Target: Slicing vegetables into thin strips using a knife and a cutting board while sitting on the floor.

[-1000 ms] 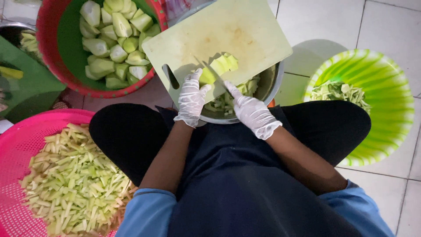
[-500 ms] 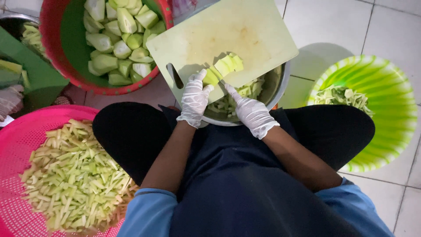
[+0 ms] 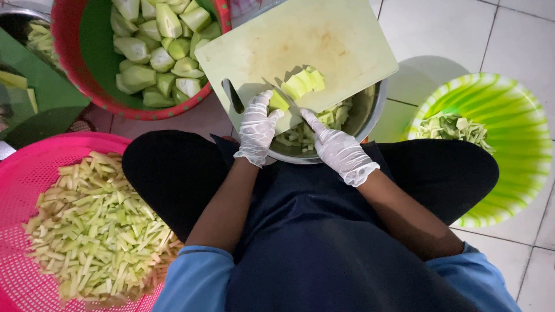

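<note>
Both hands wear white gloves. My left hand (image 3: 257,130) pins the near end of a pale green fruit piece (image 3: 300,85) on a cream cutting board (image 3: 324,40). My right hand (image 3: 340,151) grips a knife (image 3: 284,95), index finger laid along its back. The thin blade crosses the fruit right beside my left fingertips. Cut slices fan out on the far side of the blade. The board rests over a steel bowl (image 3: 373,112) that holds cut green strips.
A red tub (image 3: 75,63) of peeled green chunks stands at the far left. A pink basket (image 3: 34,173) of cut sticks sits by my left knee. At the right, a green striped basin (image 3: 514,144) holds scraps. My crossed legs are under the bowl.
More slices now lie fanned on the board beyond the blade. Both hands stay at the fruit with small chopping shifts. The view has tilted slightly.
</note>
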